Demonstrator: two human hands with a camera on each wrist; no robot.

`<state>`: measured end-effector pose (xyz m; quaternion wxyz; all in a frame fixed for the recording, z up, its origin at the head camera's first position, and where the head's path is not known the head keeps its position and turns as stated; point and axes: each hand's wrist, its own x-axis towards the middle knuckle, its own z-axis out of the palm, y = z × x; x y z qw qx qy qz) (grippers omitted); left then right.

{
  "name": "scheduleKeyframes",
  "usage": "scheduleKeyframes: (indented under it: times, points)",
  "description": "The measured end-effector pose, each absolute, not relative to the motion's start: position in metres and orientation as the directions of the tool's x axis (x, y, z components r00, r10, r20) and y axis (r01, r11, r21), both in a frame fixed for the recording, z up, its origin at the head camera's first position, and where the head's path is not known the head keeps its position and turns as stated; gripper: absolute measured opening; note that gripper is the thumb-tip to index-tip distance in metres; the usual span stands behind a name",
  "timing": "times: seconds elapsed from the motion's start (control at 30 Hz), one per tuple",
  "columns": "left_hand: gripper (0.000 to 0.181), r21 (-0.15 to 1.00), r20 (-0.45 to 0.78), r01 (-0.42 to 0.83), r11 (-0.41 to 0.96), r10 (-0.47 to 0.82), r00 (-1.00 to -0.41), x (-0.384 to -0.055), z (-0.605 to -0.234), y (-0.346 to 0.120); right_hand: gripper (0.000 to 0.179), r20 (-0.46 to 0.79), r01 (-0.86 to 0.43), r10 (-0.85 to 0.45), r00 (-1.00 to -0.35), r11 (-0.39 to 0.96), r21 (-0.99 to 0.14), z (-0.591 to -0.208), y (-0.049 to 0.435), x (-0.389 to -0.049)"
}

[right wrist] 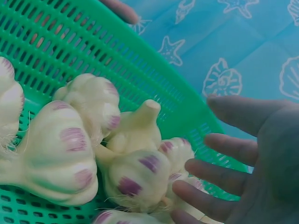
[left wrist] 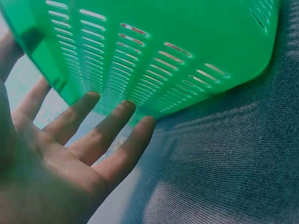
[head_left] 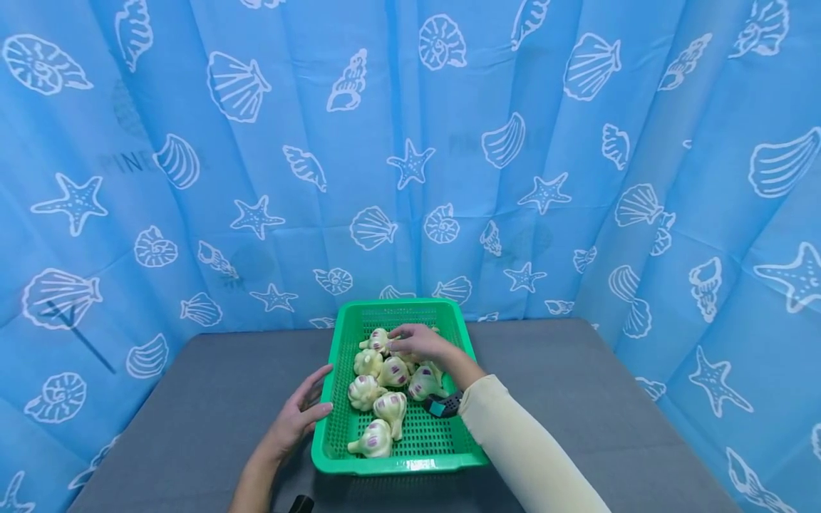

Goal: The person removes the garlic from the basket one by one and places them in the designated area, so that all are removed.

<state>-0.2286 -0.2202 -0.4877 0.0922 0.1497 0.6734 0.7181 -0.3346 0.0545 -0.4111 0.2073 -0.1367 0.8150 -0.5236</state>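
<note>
A green plastic basket with slotted walls stands on the grey table, holding several garlic bulbs, cream with purple patches. My left hand is at the basket's left side, thumb and fingers spread at the rim. In the left wrist view its straight fingers lie along the slotted outer wall. Over the far part of the basket reaches my right hand, right above the bulbs. The right wrist view shows its fingers extended and apart beside a bulb, with nothing gripped.
Grey cloth covers the table around the basket. A blue curtain with white shells and starfish hangs behind and at both sides. A black device sits at my right wrist, and a black object shows at the bottom edge.
</note>
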Motion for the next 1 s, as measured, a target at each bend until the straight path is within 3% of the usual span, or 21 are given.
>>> scheduleKeyframes:
  times: [0.3,1.0]
  points:
    - [0.065,0.997,0.075,0.066,-0.039,0.303,-0.950,-0.228,-0.488,-0.218,0.044,-0.167,-0.111,-0.473,-0.865,0.505,-0.856,-0.424,0.051,-0.333]
    - [0.064,0.996,0.081,0.066,-0.062,0.303,-0.950,-0.228,-0.488,-0.219,0.048,-0.185,-0.319,-0.608,-0.772,0.623,-0.715,-0.430,0.048,-0.331]
